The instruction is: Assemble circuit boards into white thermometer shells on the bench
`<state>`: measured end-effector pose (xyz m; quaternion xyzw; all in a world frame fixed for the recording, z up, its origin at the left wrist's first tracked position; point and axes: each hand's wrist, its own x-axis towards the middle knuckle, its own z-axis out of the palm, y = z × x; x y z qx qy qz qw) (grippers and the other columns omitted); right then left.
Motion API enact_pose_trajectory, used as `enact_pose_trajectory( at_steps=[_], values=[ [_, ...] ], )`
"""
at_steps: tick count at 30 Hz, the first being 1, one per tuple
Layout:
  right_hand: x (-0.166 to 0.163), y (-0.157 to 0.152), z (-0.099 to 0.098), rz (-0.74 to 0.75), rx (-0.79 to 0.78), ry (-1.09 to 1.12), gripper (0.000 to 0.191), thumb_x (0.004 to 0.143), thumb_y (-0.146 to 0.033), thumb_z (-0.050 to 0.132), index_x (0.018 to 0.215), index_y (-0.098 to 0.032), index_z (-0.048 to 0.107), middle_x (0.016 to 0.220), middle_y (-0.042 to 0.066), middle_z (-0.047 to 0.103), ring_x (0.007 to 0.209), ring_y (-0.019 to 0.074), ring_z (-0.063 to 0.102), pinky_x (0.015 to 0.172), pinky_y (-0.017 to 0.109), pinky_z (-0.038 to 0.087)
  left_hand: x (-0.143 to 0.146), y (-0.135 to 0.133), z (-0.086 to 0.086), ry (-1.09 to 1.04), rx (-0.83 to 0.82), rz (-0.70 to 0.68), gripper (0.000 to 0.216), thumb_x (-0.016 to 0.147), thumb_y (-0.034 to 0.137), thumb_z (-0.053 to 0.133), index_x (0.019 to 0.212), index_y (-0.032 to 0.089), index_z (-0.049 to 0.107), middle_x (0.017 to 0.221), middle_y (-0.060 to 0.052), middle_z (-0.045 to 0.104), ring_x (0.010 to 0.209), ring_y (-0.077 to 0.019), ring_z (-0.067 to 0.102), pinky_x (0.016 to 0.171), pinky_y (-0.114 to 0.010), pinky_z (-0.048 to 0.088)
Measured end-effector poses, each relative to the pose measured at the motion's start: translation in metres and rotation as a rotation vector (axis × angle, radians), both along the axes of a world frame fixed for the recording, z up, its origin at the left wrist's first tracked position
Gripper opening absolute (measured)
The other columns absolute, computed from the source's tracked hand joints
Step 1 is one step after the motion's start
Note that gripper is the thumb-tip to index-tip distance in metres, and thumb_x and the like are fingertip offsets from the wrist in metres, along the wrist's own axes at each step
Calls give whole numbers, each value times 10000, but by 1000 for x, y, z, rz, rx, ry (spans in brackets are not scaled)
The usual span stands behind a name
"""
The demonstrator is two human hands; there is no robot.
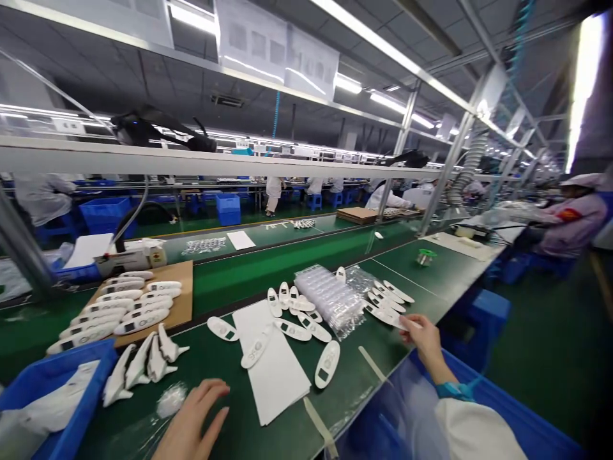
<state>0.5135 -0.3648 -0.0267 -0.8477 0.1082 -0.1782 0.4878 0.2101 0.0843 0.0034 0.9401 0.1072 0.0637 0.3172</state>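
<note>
- Pinching the near end of a white casing point(383, 314) between thumb and fingertips, the right hand point(416, 331) is at the table's near edge; the casing points away to the left from the grip, at the near side of a row of similar casings point(389, 292).
- Just left of that row lie clear plastic pouches point(325, 295), spread in a layered stack; beyond the grip stands a green spool point(424, 257).
- Farther left of the grip, one casing point(327, 364) lies alone on the green table point(354, 399); past it are white paper sheets point(282, 390), with more casings clustered at their far side.
- Well left of the grip, the left hand point(198, 415) has thumb and fingers spread, with nothing between them; crumpled clear plastic point(171, 400) lies just beside it; white curved shells point(156, 359) lie beyond.
</note>
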Motion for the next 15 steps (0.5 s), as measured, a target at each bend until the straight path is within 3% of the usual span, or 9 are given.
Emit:
enact_pose_trajectory(
  at_steps=[3, 7, 11, 15],
  values=[
    [-2, 2, -18, 13, -98, 61, 149, 708, -370, 518, 708, -227, 476, 628, 45, 619, 567, 235, 651, 487, 319, 487, 50, -18, 6, 100, 181, -116, 408, 868, 305, 379, 1220, 226, 568, 1303, -93, 547, 1126, -271, 552, 953, -421, 468],
    [5, 16, -21, 41, -274, 86, 124, 706, -314, 568, 641, -233, 500, 669, 52, 606, 741, 289, 645, 625, 367, 474, 85, -32, 2, 198, 341, -157, 471, 842, 165, 342, 1273, 192, 529, 1331, -110, 526, 1135, -294, 520, 901, -415, 465],
    [5, 18, -11, 72, -373, 39, 124, 754, -302, 543, 666, -215, 533, 864, 105, 607, 923, 317, 600, 758, 400, 455, 95, -32, -5, 191, 316, -160, 415, 859, 153, 320, 1173, 166, 591, 1230, -127, 571, 1071, -262, 562, 877, -359, 467],
    [-14, 24, -1, 140, -357, -81, 196, 838, -326, 454, 831, -183, 587, 1061, 170, 577, 1074, 325, 519, 901, 429, 418, 94, -27, -4, 102, 207, -143, 307, 875, 222, 386, 1032, 158, 642, 1096, -120, 605, 1020, -252, 597, 828, -338, 489]
  ],
)
